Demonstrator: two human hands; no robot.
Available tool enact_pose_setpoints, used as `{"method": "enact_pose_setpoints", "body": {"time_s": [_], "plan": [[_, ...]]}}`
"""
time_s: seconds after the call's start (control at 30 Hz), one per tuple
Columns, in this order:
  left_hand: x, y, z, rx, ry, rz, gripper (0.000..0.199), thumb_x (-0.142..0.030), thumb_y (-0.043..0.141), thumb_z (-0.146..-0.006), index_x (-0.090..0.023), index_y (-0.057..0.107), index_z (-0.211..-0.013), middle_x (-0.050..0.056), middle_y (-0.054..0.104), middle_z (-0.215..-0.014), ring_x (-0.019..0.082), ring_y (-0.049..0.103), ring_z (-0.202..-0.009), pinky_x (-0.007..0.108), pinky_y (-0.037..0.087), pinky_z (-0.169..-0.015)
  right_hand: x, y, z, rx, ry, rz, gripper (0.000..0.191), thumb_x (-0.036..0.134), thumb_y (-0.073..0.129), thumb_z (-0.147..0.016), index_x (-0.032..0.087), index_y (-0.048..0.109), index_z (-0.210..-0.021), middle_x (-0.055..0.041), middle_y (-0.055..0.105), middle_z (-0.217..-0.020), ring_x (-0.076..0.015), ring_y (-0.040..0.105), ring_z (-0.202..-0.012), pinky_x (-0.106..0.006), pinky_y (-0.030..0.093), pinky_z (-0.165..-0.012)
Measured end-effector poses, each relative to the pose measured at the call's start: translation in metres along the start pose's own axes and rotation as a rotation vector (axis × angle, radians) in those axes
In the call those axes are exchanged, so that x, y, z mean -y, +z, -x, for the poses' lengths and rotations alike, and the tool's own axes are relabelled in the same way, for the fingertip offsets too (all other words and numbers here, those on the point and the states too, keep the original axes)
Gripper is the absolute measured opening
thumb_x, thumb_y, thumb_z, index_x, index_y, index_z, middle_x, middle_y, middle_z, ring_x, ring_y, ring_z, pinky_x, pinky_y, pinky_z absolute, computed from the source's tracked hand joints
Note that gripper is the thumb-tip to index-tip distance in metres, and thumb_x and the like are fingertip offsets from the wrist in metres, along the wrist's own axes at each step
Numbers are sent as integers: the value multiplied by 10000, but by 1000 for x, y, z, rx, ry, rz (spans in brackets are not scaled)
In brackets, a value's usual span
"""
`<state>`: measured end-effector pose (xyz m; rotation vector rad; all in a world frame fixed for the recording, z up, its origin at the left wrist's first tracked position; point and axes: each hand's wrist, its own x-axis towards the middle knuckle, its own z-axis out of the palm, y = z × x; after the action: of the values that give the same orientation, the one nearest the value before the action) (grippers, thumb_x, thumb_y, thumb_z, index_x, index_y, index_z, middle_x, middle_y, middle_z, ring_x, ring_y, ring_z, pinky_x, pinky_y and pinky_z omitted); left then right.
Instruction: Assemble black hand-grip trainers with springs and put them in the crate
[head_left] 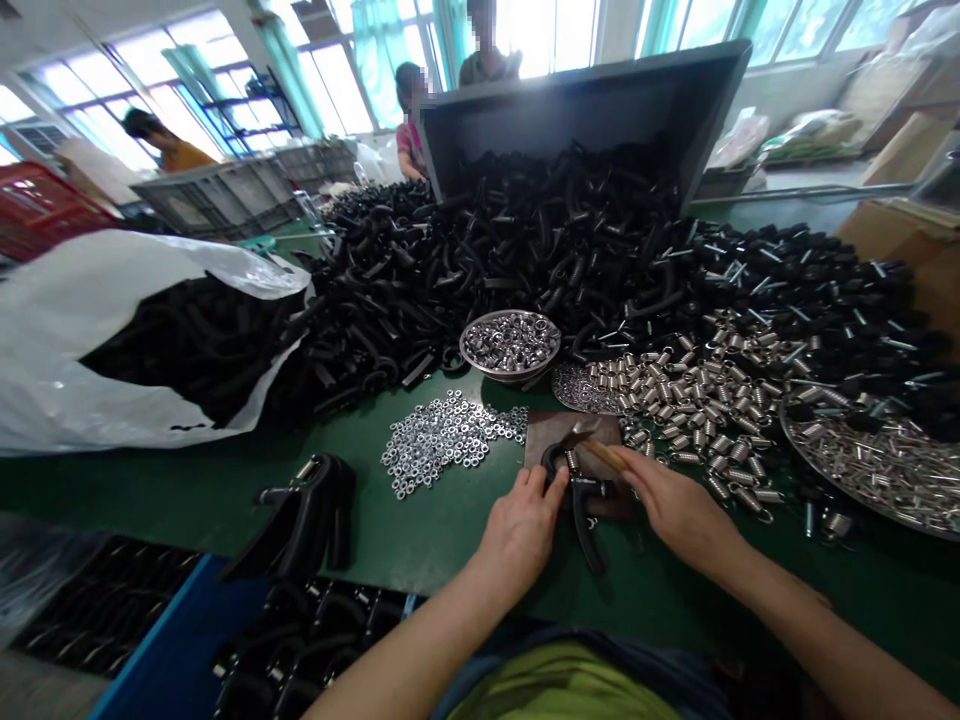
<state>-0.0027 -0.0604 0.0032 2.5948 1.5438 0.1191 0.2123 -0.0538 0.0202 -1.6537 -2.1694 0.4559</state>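
My left hand [523,515] holds a black plastic hand grip [583,520] down on a dark square plate [536,430]. A coil spring shows at the grip's upper part, near my fingertips. In my right hand [675,505] is a hammer [606,455] with a wooden handle, its metal head over the top of the grip. The hammer hides part of the plate, so contact between its head and the grip cannot be made out. Hex nuts [435,440] lie in a loose pile left of the plate, and coil springs [697,400] are heaped to its right.
Behind the plate stands a bowl of small metal parts [510,345]. Black handles [525,240] spill from a grey bin [720,110]. Pins fill a tray [877,460] at right. A white sack [45,330], stacked grips [315,510] and a blue crate [161,640] lie left. Several people work beyond.
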Motion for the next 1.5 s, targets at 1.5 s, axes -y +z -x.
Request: {"method": "enact_pose_setpoints", "body": {"time_s": [1.5], "plan": [[35, -7, -136, -135, -136, 229, 214, -216, 487, -855, -162, 673, -947, 81, 612, -942, 195, 568, -959, 307, 443, -863, -56, 21, -133, -77, 14, 335, 139, 180, 528, -803, 166, 653, -743, -124, 638, -848, -237, 516, -907, -315, 398, -715]]}}
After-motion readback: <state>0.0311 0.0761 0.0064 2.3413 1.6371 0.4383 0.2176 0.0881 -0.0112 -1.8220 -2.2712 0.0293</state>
